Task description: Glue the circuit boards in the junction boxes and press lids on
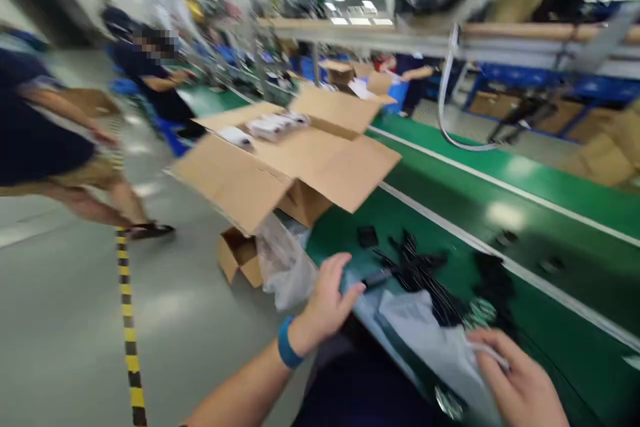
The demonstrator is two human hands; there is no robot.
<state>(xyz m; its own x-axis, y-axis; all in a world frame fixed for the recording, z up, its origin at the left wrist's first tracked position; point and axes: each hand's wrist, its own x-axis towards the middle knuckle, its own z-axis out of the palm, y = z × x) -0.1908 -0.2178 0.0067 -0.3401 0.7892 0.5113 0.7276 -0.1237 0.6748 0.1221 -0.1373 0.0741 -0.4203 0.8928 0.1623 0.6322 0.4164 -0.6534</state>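
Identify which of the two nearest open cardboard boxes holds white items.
The large box, its flaps spread wide: white items lie inside. The small box below shows none.

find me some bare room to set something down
Between the white lines, the green surface is bare beyond two small dark items. Grey floor is bare between the striped tape and small open box. Black cables and the grey bag crowd the near side.

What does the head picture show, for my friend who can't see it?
Right hand grips one end of a pale plastic bag, left hand at the other, beside black cables on a green worktop; beyond, an open cardboard box.
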